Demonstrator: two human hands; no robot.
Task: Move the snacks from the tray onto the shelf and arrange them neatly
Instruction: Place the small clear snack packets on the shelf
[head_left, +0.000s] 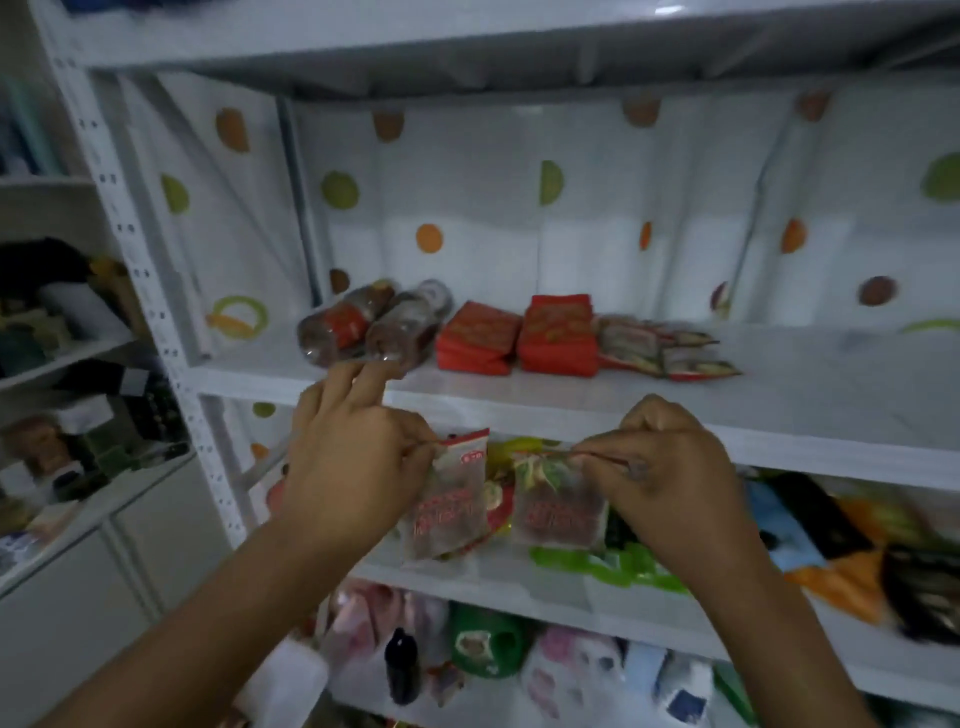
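My left hand (345, 462) pinches the top edge of a clear snack packet with red print (449, 501), which hangs below the shelf edge. My right hand (670, 478) pinches the top of a second, similar snack packet (558, 506) beside it. Both packets hang in front of the white shelf board (571, 410). On that shelf lie two clear bottles with red labels (374, 330), two red packs (514, 338) and a few flat striped packets (660, 345), all in a row. No tray is in view.
The shelf's right half (831, 384) is bare. A white curtain with coloured dots (467, 208) hangs behind it. The shelf below holds mixed colourful bags (831, 540), and bottles and bags (483, 644) sit lower still. A cluttered side shelf (67, 364) stands left.
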